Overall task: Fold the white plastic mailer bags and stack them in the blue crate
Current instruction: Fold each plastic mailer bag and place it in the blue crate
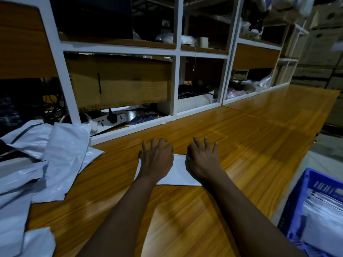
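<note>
Both hands, left hand (pixel 157 158) and right hand (pixel 202 160), press spread, uncurled fingers on the folded mailer bag (pixel 178 172), long axis 9-to-3; blue crate (pixel 295 210) lies at 4 o'clock, nearer the right hand.

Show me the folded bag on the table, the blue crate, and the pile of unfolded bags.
folded bag (pixel 179 172), head view, bare white middle.
blue crate (pixel 295 206), head view, left side wall.
pile of unfolded bags (pixel 65 154), head view, top bag's flat face.
</note>
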`<state>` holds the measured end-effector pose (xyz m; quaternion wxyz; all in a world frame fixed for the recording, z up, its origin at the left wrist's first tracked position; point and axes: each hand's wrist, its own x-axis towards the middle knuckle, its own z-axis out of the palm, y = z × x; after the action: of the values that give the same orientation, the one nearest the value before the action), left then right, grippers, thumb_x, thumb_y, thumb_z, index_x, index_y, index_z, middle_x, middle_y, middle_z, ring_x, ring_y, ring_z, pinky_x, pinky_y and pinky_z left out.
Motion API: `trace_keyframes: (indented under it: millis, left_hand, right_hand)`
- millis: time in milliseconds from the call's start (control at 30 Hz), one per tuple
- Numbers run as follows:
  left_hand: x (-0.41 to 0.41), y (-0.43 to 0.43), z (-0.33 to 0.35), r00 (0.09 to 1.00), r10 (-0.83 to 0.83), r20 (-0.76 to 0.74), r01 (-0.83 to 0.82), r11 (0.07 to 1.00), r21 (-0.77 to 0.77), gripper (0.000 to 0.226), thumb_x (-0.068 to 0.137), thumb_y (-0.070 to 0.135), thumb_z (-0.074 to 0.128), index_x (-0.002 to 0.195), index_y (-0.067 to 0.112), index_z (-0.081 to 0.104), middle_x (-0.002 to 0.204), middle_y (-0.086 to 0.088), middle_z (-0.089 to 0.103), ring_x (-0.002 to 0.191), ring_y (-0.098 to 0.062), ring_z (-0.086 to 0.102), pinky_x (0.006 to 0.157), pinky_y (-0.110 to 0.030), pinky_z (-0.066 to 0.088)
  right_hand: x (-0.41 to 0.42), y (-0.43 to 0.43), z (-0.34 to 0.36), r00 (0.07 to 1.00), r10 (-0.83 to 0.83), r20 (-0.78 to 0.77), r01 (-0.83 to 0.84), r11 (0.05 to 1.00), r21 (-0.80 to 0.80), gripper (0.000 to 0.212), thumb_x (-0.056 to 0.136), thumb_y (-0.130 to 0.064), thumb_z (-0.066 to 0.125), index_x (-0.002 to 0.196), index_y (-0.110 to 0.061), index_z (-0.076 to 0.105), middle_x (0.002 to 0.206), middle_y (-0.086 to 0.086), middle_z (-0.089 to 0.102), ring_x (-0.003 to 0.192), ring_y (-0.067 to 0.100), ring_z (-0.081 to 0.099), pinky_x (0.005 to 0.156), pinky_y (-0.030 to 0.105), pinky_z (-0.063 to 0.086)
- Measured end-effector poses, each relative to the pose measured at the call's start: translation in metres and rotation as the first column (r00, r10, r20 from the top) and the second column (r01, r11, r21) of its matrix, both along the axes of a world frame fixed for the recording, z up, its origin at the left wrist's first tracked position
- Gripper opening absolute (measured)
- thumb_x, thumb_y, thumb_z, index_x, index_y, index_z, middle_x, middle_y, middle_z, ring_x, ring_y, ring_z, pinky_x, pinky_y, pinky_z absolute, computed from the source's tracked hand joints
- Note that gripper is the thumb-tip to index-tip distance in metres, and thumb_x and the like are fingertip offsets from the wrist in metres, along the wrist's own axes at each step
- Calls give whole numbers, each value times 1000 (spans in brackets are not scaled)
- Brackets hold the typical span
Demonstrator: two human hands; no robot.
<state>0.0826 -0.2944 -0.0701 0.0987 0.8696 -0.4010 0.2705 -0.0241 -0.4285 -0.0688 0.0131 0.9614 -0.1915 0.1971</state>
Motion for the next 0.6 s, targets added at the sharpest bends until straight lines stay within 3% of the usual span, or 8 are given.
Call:
trace_keyframes:
  millis: [100,267,467,600]
  left_hand:
    - [-13,-2,2,992,-57,114,62,997,-40,11,88,26,65,96,20,69,126,-7,63,117,-32,55,95,-57,39]
    - [-52,-11,14,971,-171,168,189,977,-101,8,93,22,58,97,20,65,138,-10,55,133,-33,44,107,-62,28]
    - [-116,-44,26,953,-280,113,293,948,-123,15,99,29,48,101,27,62,149,-5,44,144,-29,31,114,-64,20]
    - [-152,-80,28,943,-330,41,332,939,-86,17,97,29,48,98,25,64,154,-9,39,147,-35,25,113,-70,14]
  right_hand:
    - [-17,0,7,999,-7,-43,8,1000,30,60,89,-45,20,128,-19,56,162,11,24,148,44,13,114,68,6]
    - [-60,-10,18,998,-10,-70,10,1000,0,90,79,-51,-9,132,-27,60,164,3,21,151,39,5,116,65,-2]
    - [-131,-45,38,998,-68,3,68,997,28,85,83,-48,-5,100,-15,71,156,5,39,151,35,12,119,55,-3]
    - [-181,-75,41,987,-152,52,150,988,48,79,86,-46,-1,93,-10,70,149,10,49,148,37,21,120,50,1]
